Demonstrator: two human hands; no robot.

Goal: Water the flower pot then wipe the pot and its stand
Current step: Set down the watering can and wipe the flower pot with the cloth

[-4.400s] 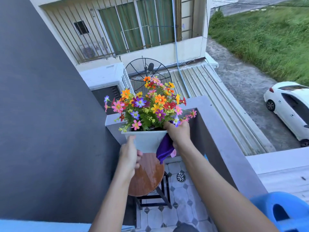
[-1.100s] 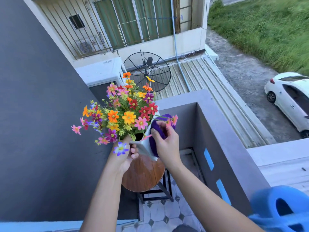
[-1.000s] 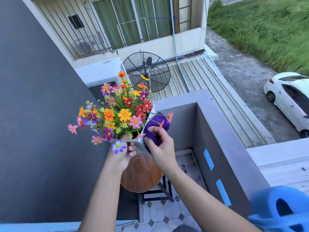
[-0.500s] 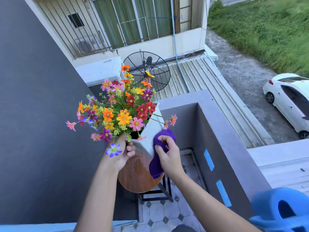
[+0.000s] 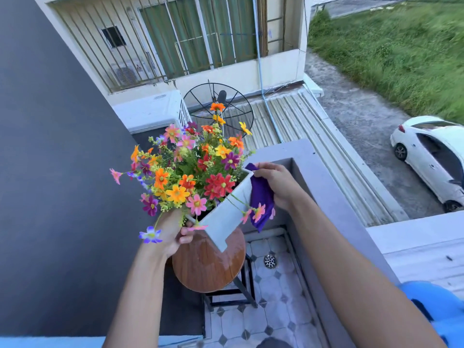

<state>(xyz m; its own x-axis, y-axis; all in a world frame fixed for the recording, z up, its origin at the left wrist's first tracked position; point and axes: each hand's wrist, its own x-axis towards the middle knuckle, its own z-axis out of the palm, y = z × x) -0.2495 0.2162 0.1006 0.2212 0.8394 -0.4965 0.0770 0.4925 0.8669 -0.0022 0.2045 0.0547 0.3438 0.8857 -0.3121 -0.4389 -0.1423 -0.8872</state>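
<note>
Shifted since 0.5 s earlier: right hand (image 5: 278, 184) and cloth (image 5: 261, 199), up from the pot's lower side to its far rim corner.

1. Stand (image 5: 208, 267): round wooden top on a dark frame, with a wet sheen. It looked not yet wiped.
2. Pot (image 5: 226, 214): white and flat-sided, held tipped over the stand. Its mouth and flowers (image 5: 190, 172) pointed up and left toward the dark wall, its base down and right, and its long axis lay along that slant. Whether the lower corner touched the stand could not be told.
3. Cloth: purple, pressed against the pot's right side, its tail hanging free.
4. Hands, 2: the left hand (image 5: 173, 232) gripped the near rim corner under the blooms, and the right clutched the cloth at the rim.

Step in hand, by judgement: wiping the pot. The next move likely called for turning the pot to reach its unwiped sides, with the left grip firm against the tilt.
</note>
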